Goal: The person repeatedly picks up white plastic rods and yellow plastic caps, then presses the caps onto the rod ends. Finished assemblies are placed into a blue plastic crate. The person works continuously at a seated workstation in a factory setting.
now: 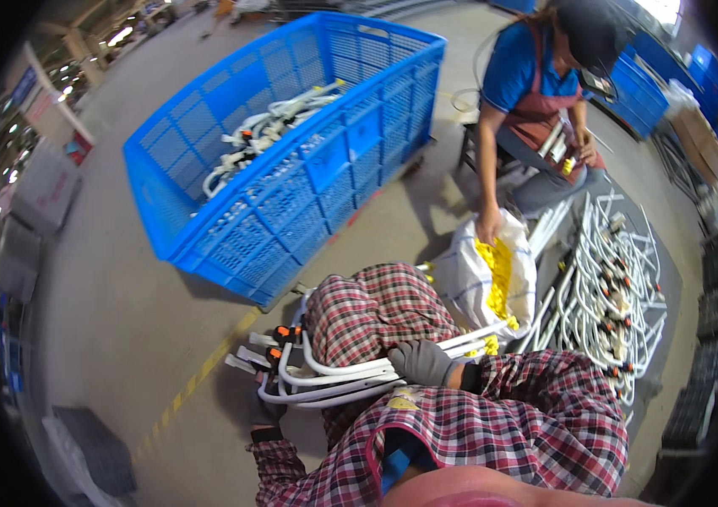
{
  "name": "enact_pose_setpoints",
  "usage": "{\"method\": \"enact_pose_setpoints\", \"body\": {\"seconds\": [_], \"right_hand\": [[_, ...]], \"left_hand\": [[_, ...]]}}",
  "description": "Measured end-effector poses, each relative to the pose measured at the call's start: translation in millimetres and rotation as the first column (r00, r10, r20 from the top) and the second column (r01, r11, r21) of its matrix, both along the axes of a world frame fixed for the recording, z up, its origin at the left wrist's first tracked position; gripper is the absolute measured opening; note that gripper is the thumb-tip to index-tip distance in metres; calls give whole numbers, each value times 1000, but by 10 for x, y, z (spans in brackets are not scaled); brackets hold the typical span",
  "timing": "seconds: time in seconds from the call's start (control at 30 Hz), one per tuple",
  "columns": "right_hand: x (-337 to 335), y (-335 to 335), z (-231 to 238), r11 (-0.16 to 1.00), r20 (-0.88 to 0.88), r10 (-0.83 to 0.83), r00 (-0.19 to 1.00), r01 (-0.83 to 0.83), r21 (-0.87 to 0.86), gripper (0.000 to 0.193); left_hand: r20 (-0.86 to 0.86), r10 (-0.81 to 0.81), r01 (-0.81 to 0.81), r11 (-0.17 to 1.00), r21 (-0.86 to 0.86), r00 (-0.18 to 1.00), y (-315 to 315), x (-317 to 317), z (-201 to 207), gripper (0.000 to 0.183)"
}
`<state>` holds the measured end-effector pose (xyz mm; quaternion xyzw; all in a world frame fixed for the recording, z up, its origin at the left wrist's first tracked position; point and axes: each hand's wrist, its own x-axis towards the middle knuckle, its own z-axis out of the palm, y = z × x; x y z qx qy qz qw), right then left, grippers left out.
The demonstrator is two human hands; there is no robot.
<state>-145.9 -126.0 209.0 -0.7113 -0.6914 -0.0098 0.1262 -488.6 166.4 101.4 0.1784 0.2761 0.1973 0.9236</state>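
Observation:
A bundle of bent white tubes [338, 394] lies across my lap, over plaid fabric. Around these tubes my right hand [422, 362], in a grey glove, is closed near their middle. My left hand [268, 411], in a dark glove, is at the curved left end of the bundle; its fingers are mostly hidden behind the tubes. At that end are black-and-orange clips [283, 335] and white end pieces [247, 360]. Yellow caps [492, 345] show at the right end, close to an open white sack [463, 275].
Ahead stands a big blue mesh crate [365, 139] holding more tubes [270, 127]. A seated co-worker [536, 93] has one hand in the sack of yellow pieces [498, 275], the other on tubes. A heap of white tubes [604, 287] lies at right.

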Motion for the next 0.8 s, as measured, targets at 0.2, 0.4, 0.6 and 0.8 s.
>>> {"method": "enact_pose_setpoints", "body": {"seconds": [0.2, 0.4, 0.6, 0.8], "right_hand": [[96, 341, 465, 952, -150, 167, 974, -199, -234, 45], [-200, 671, 1156, 897, -248, 247, 937, -318, -306, 41], [-826, 966, 1384, 772, -183, 595, 783, -620, -143, 38], [-1683, 1359, 1669, 425, -170, 903, 395, -880, 212, 32]], "left_hand": [[-541, 92, 472, 383, 794, 836, 417, -137, -301, 43], [-33, 100, -92, 980, 177, 994, 302, -734, 607, 48], [-444, 700, 426, 217, 878, 559, -910, -1810, 1326, 23], [51, 818, -773, 518, 366, 573, -2273, -2708, 2160, 43]]}}
